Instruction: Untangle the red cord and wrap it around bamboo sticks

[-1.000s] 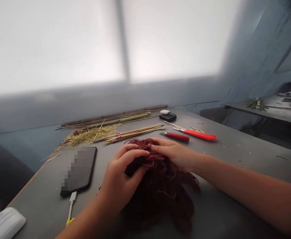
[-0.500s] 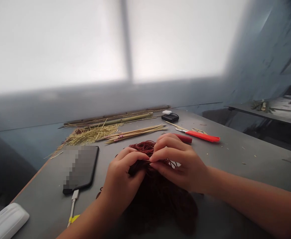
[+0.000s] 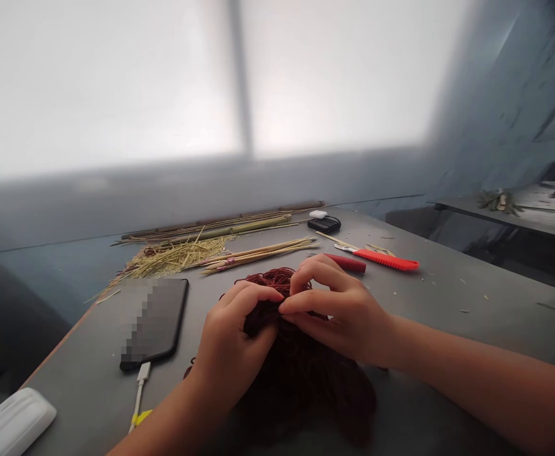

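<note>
A tangled bundle of dark red cord lies on the grey table at the near middle, its lower part in deep shadow. My left hand curls round the bundle's left side, fingers over the top and thumb below. At the bundle's middle, my right hand pinches with thumb and forefinger against the cord, close to the left fingertips. Which strand sits in the pinch is too small to make out. Just beyond the right hand lies a dark red handle, partly hidden by the fingers.
Past the hands lie a red utility knife, thin pointed sticks, a pile of straw-like strips and a bamboo rod. A phone with a white cable is at left, a white case nearer, a black device at the back.
My right hand's fingertips have shifted slightly left and the forefinger is more bent. My left hand keeps its grip on the cord bundle, almost still.
</note>
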Available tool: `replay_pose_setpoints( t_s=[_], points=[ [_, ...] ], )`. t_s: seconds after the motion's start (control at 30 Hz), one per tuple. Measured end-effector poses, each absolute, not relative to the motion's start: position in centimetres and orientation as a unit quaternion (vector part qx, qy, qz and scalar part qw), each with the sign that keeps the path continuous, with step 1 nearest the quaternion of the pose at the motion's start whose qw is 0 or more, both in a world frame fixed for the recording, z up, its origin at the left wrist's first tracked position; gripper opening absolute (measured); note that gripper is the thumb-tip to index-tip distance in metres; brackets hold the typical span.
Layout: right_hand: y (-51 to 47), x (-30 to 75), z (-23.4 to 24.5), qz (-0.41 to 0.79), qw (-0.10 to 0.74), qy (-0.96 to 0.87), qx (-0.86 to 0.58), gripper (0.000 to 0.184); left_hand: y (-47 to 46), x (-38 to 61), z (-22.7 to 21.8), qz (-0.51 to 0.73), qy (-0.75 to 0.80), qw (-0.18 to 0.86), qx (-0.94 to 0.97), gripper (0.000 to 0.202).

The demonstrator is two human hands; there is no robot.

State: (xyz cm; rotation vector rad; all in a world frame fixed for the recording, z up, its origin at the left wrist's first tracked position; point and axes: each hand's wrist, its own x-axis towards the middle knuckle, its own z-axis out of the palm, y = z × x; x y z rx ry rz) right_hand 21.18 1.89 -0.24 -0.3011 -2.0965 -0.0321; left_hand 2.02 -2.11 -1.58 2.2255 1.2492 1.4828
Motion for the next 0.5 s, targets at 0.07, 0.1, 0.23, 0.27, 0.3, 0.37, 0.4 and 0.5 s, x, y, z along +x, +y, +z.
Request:
replay_pose_setpoints(
  t_s=[0.07, 0.1, 0.23, 0.27, 0.3, 0.37, 0.4, 0.5],
  points=[
    [1.9, 21.2, -0.2, -0.013, 0.492, -0.863, -0.116, 0.005, -2.2, 2.0, -1.5, 0.497, 0.424, 0.100, 0.750, 0.032],
    [1.9, 21.2, -0.2, -0.010, 0.492, -0.863, -0.112, 0.006, -2.2, 2.0, -1.5, 0.497, 0.424, 0.102, 0.750, 0.032],
    [1.7, 21.7, 0.3, -0.019, 0.494, -0.866, -0.078, 0.009, -2.1, 1.9, -1.6, 0.503, 0.432, 0.109, 0.740, 0.031],
    [1.7, 21.9, 0.5, -0.027, 0.493, -0.867, -0.068, 0.011, -2.1, 1.8, -1.6, 0.504, 0.433, 0.108, 0.739, 0.032],
    [1.6, 22.1, 0.7, -0.034, 0.490, -0.869, -0.061, 0.013, -2.0, 1.8, -1.6, 0.505, 0.433, 0.107, 0.739, 0.032],
    [1.6, 22.3, 0.9, -0.035, 0.486, -0.871, -0.061, 0.016, -1.9, 1.7, -1.6, 0.503, 0.434, 0.107, 0.740, 0.032],
    [1.7, 22.4, 1.0, -0.034, 0.485, -0.872, -0.062, 0.016, -1.9, 1.8, -1.6, 0.502, 0.434, 0.108, 0.740, 0.031],
    [1.9, 22.3, 1.0, -0.031, 0.479, -0.875, -0.064, 0.012, -2.0, 1.8, -1.6, 0.499, 0.437, 0.110, 0.740, 0.030]
  ],
)
